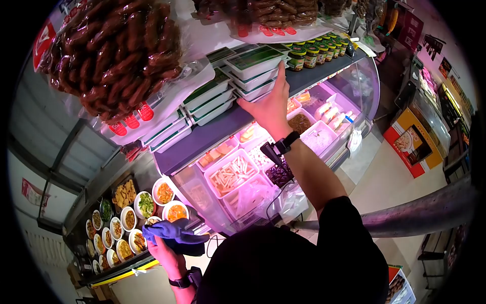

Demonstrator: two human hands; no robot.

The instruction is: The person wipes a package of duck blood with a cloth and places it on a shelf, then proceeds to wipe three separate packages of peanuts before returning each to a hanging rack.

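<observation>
My right hand (271, 104) reaches up to the top of a glass display case (223, 126), fingers apart, the index finger touching a stack of white flat boxes with green lids (253, 63). My left hand (164, 251) is low at the left, closed on a crumpled blue cloth (172, 232). Both wrists wear dark bands. The cloth hangs near bowls of food (167, 200) at the case's left end.
Bagged sausages (114, 50) hang overhead at the left and top. Jars with yellow lids (316, 50) line the case top at the right. Trays of food (238, 175) lie under the glass. Several bowls (114, 228) run down the left. A metal pole (420, 213) crosses at the right.
</observation>
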